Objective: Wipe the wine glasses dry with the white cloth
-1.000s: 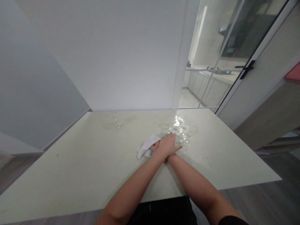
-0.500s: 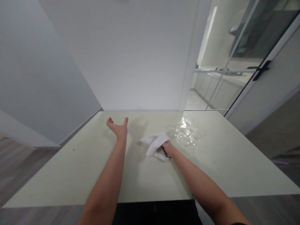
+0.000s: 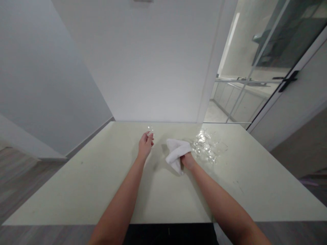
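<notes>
My left hand (image 3: 146, 143) is closed, its fingers curled around a small clear object (image 3: 150, 133) with bright glints, mostly hidden and too see-through to name. A white cloth (image 3: 176, 151) is bunched in my right hand (image 3: 188, 160), just over the middle of the table; my fingers are partly tucked under its folds. Just beyond the right hand lies a cluster of clear, shiny things (image 3: 205, 146) with curved outlines. I cannot make out what kind they are.
The pale table (image 3: 84, 190) stands against a white wall (image 3: 153, 75). A few small marks (image 3: 238, 185) show on its right side. At the right is a glass-paned door (image 3: 237, 98) with a black handle (image 3: 288, 81).
My left hand has moved right and its spread fingers have closed on the clear object. The right hand and cloth have shifted slightly right and the cloth's folds have changed.
</notes>
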Available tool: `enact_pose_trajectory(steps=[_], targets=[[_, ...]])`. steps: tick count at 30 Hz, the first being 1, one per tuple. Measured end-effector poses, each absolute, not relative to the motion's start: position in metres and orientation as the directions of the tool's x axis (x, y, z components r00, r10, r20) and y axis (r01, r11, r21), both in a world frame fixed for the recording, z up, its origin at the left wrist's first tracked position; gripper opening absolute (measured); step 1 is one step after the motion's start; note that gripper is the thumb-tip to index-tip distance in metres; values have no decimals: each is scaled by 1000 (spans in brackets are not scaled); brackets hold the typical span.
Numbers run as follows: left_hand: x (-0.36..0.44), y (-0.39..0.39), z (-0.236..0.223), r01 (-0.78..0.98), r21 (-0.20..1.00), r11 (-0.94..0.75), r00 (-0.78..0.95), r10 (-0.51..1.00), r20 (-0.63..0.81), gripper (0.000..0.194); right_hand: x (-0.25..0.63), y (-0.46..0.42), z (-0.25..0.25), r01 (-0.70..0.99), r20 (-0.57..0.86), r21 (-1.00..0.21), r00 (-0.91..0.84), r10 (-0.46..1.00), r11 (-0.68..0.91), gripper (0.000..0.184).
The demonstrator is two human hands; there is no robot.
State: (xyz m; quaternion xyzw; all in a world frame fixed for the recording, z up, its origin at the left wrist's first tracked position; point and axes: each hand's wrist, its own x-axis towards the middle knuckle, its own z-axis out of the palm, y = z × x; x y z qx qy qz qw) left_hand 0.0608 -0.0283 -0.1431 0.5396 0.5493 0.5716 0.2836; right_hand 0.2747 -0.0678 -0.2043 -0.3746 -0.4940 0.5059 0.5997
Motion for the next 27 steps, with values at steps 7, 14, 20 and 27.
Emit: enact_pose_trajectory(steps=[7, 14, 20, 27], targets=[[99, -84, -138, 653, 491, -577, 501, 815, 291, 53, 277, -77, -196, -475, 63, -879, -9, 998, 52, 41], [103, -85, -144, 692, 456, -559, 429, 827, 363, 33, 283, -68, -206, -229, 125, -961, 132, 983, 153, 32], [104, -80, -146, 330, 917, -225, 513, 858, 25, 32, 291, -76, -199, -34, 198, -979, 37, 979, 200, 33], [103, -87, -142, 406, 714, -571, 320, 820, 474, 32, 282, -69, -203, -203, 82, -969, 284, 955, 144, 27]])
